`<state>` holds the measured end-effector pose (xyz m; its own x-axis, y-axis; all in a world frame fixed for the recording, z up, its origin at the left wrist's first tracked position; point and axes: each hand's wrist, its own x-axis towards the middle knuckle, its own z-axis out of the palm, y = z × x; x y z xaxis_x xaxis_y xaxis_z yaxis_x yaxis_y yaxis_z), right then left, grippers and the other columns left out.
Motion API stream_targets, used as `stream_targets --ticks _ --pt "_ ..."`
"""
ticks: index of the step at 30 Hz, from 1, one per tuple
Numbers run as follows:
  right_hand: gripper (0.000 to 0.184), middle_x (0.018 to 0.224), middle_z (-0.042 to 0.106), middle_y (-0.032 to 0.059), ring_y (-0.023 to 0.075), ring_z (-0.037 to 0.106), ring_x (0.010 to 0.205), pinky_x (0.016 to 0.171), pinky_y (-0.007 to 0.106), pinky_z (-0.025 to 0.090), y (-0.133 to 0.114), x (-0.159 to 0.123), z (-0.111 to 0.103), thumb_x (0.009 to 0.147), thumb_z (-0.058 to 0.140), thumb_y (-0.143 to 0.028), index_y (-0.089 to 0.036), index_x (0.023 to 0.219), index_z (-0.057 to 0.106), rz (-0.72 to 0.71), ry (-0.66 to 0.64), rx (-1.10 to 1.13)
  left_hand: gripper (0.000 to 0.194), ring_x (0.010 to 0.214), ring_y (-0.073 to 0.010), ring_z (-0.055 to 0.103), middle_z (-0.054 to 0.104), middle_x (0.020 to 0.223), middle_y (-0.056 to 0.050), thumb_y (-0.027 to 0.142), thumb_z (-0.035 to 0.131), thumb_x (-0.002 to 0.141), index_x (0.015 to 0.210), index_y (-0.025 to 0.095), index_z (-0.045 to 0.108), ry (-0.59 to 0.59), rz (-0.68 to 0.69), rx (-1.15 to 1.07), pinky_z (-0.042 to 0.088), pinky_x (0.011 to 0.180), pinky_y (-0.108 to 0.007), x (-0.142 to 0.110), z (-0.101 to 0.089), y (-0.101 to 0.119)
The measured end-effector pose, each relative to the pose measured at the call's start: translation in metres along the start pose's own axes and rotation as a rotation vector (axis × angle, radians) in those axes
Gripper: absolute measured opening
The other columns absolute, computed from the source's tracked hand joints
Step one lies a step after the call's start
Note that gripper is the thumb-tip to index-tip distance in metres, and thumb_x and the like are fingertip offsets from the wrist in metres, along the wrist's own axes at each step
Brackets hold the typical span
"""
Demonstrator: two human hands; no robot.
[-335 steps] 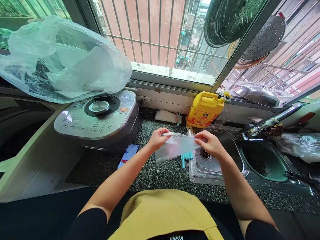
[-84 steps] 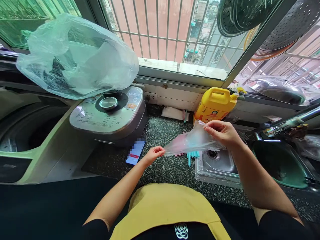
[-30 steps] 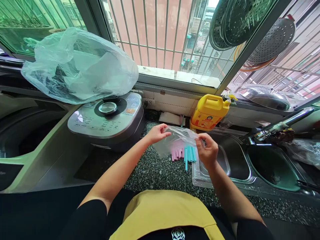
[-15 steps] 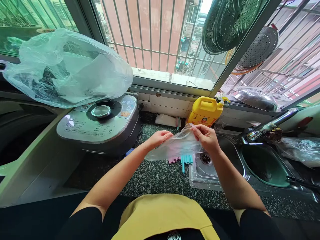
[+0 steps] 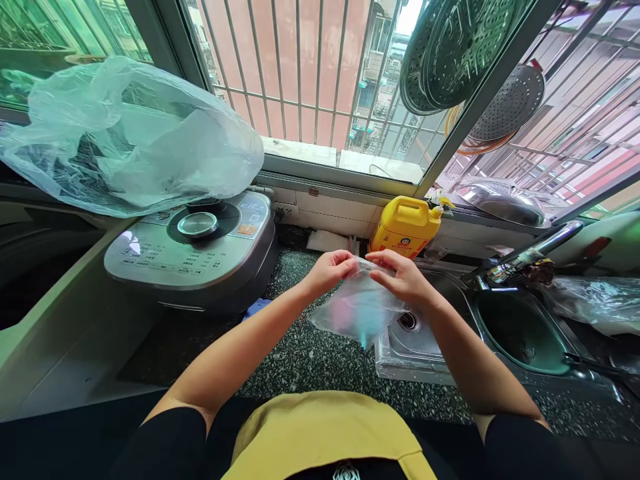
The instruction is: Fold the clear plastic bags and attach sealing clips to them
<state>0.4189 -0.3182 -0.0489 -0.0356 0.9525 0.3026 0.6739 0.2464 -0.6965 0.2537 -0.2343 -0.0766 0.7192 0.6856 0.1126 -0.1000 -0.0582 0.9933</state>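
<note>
A clear plastic bag (image 5: 357,300) hangs between my hands above the counter. My left hand (image 5: 334,270) is closed, thumb and forefinger pinching its top edge. My right hand (image 5: 403,279) is at the upper right of the bag, thumb and fingers apart with the bag's edge between them; whether they touch it firmly is hard to see. Through the film show blurred pink and light-blue shapes, and a blue tip (image 5: 363,343) of the stick-like pieces sticks out below the bag.
A grey rice cooker (image 5: 200,257) stands left under a large filled plastic bag (image 5: 140,133). A yellow jug (image 5: 406,227) is behind my hands. To the right are the steel sink (image 5: 425,350), a green basin (image 5: 520,327) and the tap (image 5: 535,252). Steamer racks (image 5: 460,53) hang at the window.
My left hand has moved right and up along the bag. The fingers of my right hand have spread from a pinch. The bag now hangs lower, over the pink and blue pieces.
</note>
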Motion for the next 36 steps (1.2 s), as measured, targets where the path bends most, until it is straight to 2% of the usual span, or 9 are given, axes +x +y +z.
stream_targets --ticks 2,4,5,7,12,18,28,32,36 --pt "0.042 0.094 0.066 0.0078 0.0175 0.059 0.078 0.072 0.030 0.049 -0.003 0.005 0.000 0.067 0.071 -0.039 -0.017 0.103 0.064 -0.078 -0.002 -0.038 0.027 0.054 -0.0084 0.041 0.049 0.054 0.003 0.038 0.056 0.072 0.059 0.015 0.051 0.008 0.017 0.046 0.035 0.055 -0.022 -0.001 0.002 0.001" --pt "0.030 0.088 0.067 0.0070 0.0168 0.059 0.077 0.073 0.030 0.048 -0.006 0.010 0.001 0.071 0.068 -0.035 -0.017 0.095 0.066 -0.117 -0.007 -0.045 0.023 0.056 -0.0092 0.043 0.051 0.057 0.003 0.036 0.054 0.073 0.062 0.015 0.053 0.001 0.023 0.084 0.036 0.055 -0.022 -0.002 0.003 0.002" --pt "0.021 0.081 0.067 0.0061 0.0159 0.059 0.074 0.071 0.029 0.048 -0.008 0.013 0.002 0.075 0.065 -0.034 -0.016 0.086 0.066 -0.121 -0.007 -0.041 0.021 0.057 -0.0097 0.045 0.053 0.059 0.002 0.034 0.054 0.073 0.064 0.015 0.054 -0.004 0.025 0.100 0.037 0.056 -0.022 -0.002 0.003 0.003" --pt "0.019 0.071 0.065 0.0047 0.0141 0.058 0.067 0.065 0.026 0.047 -0.011 0.016 0.003 0.080 0.058 -0.032 -0.016 0.073 0.065 -0.117 -0.012 -0.022 0.013 0.060 -0.0101 0.047 0.055 0.062 0.002 0.027 0.055 0.071 0.068 0.014 0.056 0.004 0.031 0.129 0.039 0.058 -0.022 -0.003 0.003 0.005" --pt "0.020 0.078 0.067 0.0046 0.0141 0.058 0.069 0.063 0.025 0.047 -0.011 0.017 0.005 0.074 0.065 -0.033 -0.016 0.083 0.065 -0.094 0.017 0.008 0.005 0.063 -0.0101 0.050 0.057 0.065 0.001 0.017 0.053 0.068 0.068 0.014 0.057 0.071 0.071 0.150 0.042 0.064 -0.022 -0.006 0.000 0.008" --pt "0.028 0.057 0.059 0.0009 0.0100 0.050 0.052 0.050 0.021 0.041 -0.009 0.016 0.006 0.080 0.057 -0.037 -0.015 0.064 0.061 -0.080 0.097 -0.019 0.008 0.056 -0.0088 0.044 0.052 0.059 0.003 0.017 0.048 0.068 0.066 0.014 0.056 -0.009 0.016 0.190 0.036 0.056 -0.021 -0.007 -0.002 0.007" --pt "0.022 0.056 0.061 0.0002 0.0089 0.052 0.049 0.050 0.020 0.041 -0.012 0.005 0.001 0.084 0.054 -0.030 -0.016 0.070 0.064 -0.262 0.233 -0.192 0.010 0.048 -0.0092 0.035 0.041 0.048 0.006 0.012 0.042 0.060 0.055 0.017 0.049 0.005 -0.109 0.467 0.026 0.048 -0.022 -0.005 -0.018 -0.021" --pt "0.021 0.053 0.059 -0.0009 0.0083 0.049 0.046 0.047 0.019 0.039 -0.011 0.002 -0.006 0.083 0.055 -0.029 -0.017 0.069 0.064 -0.270 0.255 -0.201 0.012 0.048 -0.0100 0.036 0.040 0.046 0.006 0.012 0.039 0.060 0.054 0.017 0.048 0.031 -0.120 0.502 0.028 0.050 -0.023 -0.009 -0.033 -0.035" --pt "0.018 0.054 0.060 -0.0011 0.0080 0.049 0.047 0.046 0.018 0.039 -0.012 0.003 -0.012 0.081 0.057 -0.027 -0.016 0.068 0.064 -0.253 0.278 -0.155 0.011 0.056 -0.0127 0.045 0.048 0.052 0.003 0.016 0.041 0.060 0.055 0.017 0.051 0.031 -0.140 0.436 0.036 0.058 -0.025 -0.017 -0.049 -0.048"
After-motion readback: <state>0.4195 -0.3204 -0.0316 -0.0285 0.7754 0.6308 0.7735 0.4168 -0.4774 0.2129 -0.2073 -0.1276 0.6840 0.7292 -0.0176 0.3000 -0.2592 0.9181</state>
